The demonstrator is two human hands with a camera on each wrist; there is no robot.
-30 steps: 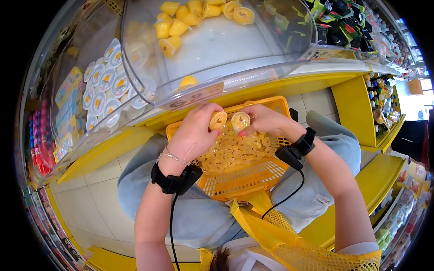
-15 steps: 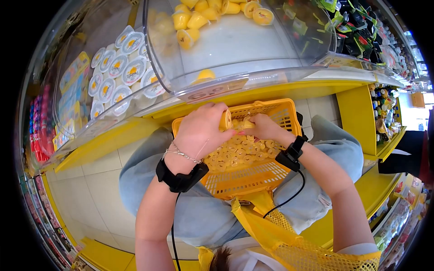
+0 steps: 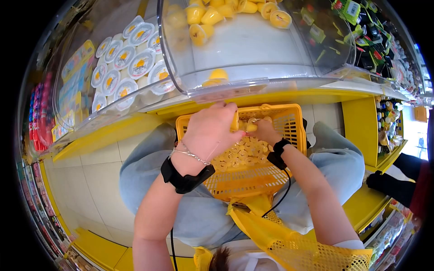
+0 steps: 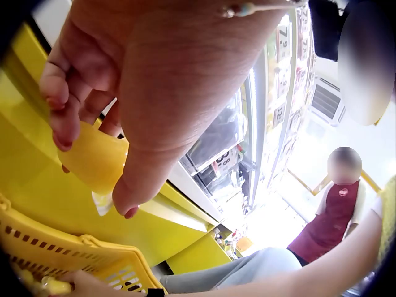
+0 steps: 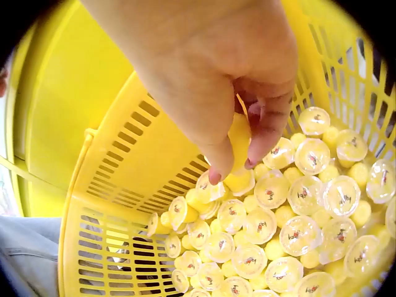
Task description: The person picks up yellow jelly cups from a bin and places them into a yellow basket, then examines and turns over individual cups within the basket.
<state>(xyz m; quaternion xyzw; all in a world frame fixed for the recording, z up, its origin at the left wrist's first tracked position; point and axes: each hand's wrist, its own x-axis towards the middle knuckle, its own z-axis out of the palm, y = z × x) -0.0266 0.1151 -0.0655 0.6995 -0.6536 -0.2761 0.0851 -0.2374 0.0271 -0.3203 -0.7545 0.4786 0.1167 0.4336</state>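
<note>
Head view: over the last second the right hand (image 3: pixel 266 130) has sunk deeper into the yellow basket (image 3: pixel 244 184), and the left hand (image 3: pixel 210 128) has turned the left cup (image 3: pixel 235 121) from lid-up to side-on; for the work in hand, this seems to put the right cup (image 3: pixel 251 127) down near the heap of lidded cups (image 3: pixel 239 156), with the left one held apart. The basket stands between jean-clad legs (image 3: pixel 194 221), the surface right under it hidden, with pale floor tiles (image 3: pixel 90 180) around. Beyond its far rim, a clear bin (image 3: pixel 253 45) on a yellow-edged shelf holds more yellow cups (image 3: pixel 214 16), beside white-lidded tubs (image 3: pixel 122 58). Left wrist view: thumb and fingers grip the left cup between them, narrowed to its width, in front of the yellow shelf face (image 4: pixel 148 232); farther off stand a person in a red apron (image 4: pixel 331 213) and, high up, a slatted vent (image 4: pixel 327 102). Right wrist view: thumb and fingertips pinch the right cup closely, just over or touching the heap, I cannot tell which; the cups beneath lie at many angles, heaped against the slotted basket wall.
</note>
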